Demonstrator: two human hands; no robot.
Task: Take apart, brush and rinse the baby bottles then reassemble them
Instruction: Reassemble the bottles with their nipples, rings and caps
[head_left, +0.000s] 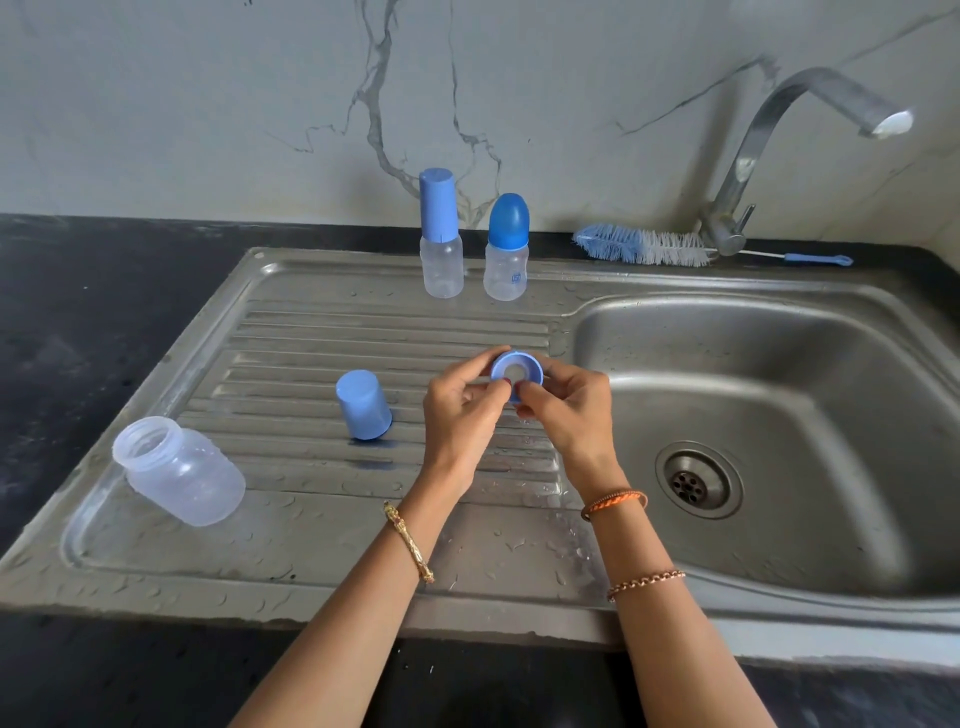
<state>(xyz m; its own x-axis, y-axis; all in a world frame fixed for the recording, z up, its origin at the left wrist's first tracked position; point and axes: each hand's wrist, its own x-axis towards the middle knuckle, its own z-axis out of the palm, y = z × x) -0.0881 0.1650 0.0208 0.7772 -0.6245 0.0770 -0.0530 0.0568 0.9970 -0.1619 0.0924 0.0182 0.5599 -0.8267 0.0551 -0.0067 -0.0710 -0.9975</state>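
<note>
Both my hands hold a blue screw ring (515, 370) with a pale teat centre above the drainboard. My left hand (462, 410) pinches its left edge and my right hand (563, 402) pinches its right edge. An open clear bottle body (179, 470) stands at the drainboard's front left. A blue cap (362, 405) stands upside down left of my hands. Two assembled bottles stand at the back: one with a tall cylindrical cap (440, 236), one with a domed cap (507, 249).
A blue and white bottle brush (644, 247) lies on the counter behind the sink rim. The steel faucet (769, 150) arches over the basin (779, 415), which has a drain at its bottom. Water drops dot the ribbed drainboard (311, 545). Black counter surrounds the sink.
</note>
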